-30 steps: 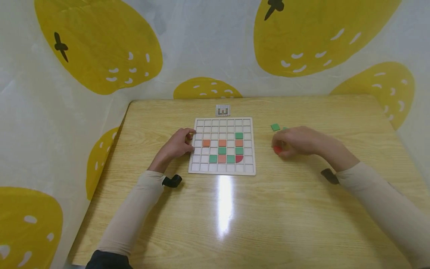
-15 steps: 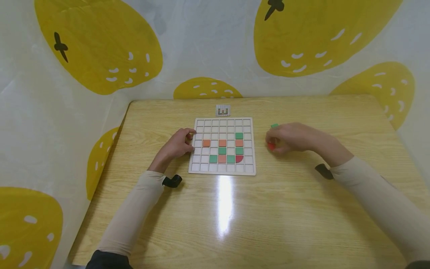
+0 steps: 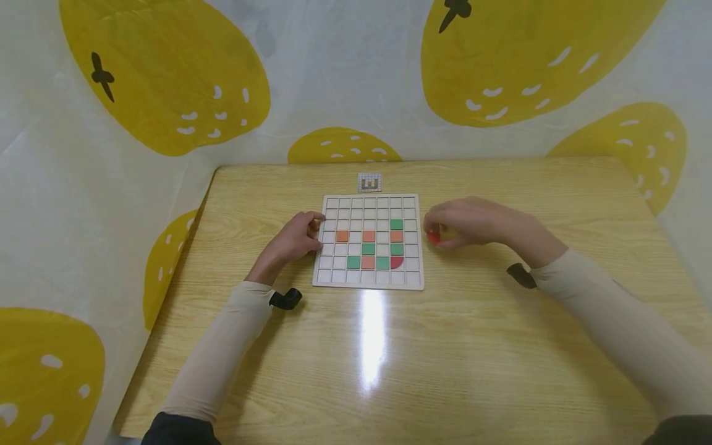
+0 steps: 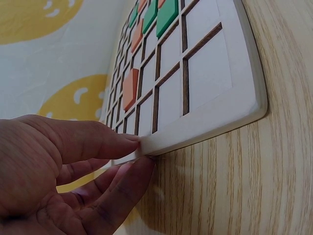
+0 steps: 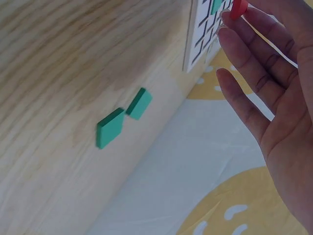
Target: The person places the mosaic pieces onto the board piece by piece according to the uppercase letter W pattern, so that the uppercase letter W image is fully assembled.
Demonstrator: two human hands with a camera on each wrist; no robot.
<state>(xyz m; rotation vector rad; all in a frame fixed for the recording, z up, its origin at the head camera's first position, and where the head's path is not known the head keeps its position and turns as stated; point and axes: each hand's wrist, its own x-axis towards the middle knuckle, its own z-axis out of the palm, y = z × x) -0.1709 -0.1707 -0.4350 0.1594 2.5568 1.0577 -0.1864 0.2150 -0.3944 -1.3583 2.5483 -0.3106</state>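
Note:
A white square grid board (image 3: 334, 277) lies on the table with green, orange and red tiles in some cells. At its left edge is my left hand (image 3: 292, 238), its thumb and fingers holding the rim, as the left wrist view shows up close. My right hand (image 3: 470, 222) is just right of the board and pinches a small red tile (image 3: 434, 238) between thumb and fingertips. That red tile (image 5: 238, 8) is partly cut off in the right wrist view, so its full shape is hidden. One red tile with a rounded corner (image 3: 396, 262) sits in the board's lower right part.
Two loose green tiles, one nearer (image 5: 110, 128) and one farther (image 5: 140, 104), lie on the table in the right wrist view. A small card with a grid pattern (image 3: 369, 182) lies behind the board. A patterned cloth (image 3: 345, 74) hangs beyond the table's back edge.
My right hand has moved left toward the board, carrying the red tile away from the loose green tiles. The left hand and the tiles on the board have stayed put.

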